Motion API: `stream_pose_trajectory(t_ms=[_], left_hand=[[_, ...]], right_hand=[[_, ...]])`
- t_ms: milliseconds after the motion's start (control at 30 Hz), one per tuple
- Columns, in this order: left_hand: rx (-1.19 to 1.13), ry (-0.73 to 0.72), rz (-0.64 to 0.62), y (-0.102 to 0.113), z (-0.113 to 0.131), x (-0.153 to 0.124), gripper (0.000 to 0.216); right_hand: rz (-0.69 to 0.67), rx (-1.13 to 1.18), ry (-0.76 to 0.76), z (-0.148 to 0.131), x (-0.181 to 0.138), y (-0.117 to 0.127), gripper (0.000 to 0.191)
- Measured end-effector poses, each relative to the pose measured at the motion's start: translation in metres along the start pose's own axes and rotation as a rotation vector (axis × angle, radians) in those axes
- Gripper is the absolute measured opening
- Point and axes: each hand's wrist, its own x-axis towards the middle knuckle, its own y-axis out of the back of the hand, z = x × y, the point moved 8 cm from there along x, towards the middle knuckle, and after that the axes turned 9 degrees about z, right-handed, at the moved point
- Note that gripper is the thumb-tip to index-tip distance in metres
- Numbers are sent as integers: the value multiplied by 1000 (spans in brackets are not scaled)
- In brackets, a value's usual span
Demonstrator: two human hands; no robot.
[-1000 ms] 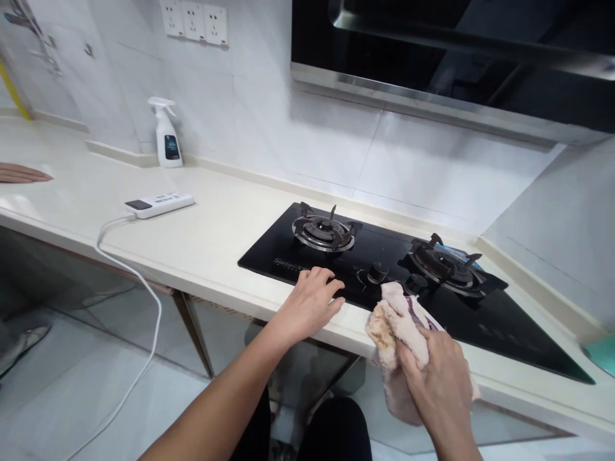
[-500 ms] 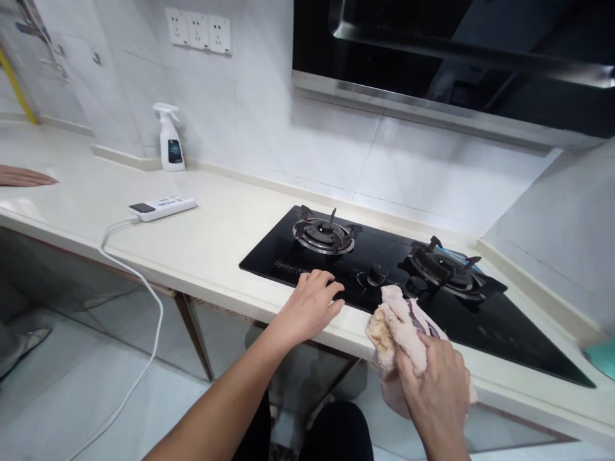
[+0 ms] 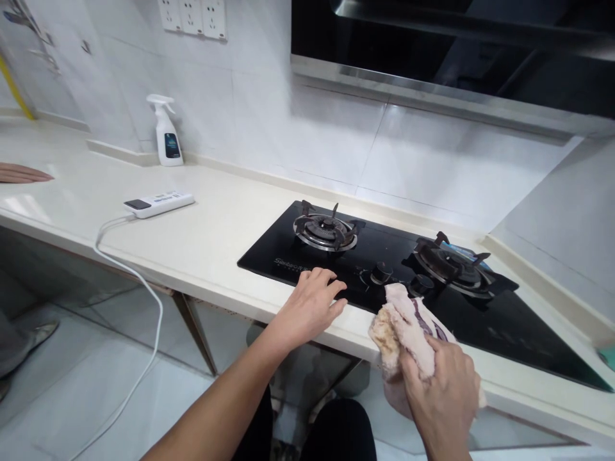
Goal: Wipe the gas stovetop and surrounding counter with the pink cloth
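Table (image 3: 216, 221): pale, carrying the cooktop.
Gas cooktop (image 3: 504, 326): black, two-burner.
Cloth (image 3: 408, 323): pinkish, bunched, at cooktop's front edge; best folded to a flat pad, loose tail gathered.
Right hand (image 3: 446, 378): closed round cloth.
Left hand (image 3: 310, 307): empty, fingers loosely spread, near cooktop's front edge.
Knobs (image 3: 381, 273): two, cooktop's front middle; best skirted lightly.
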Motion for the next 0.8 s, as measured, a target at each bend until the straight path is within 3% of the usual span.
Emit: stream_pose_trajectory(t_ms=[800], left_hand=[[12,2,-1,0,0,1,28]], right_hand=[[-7,33,13,3,-3,-3,39]])
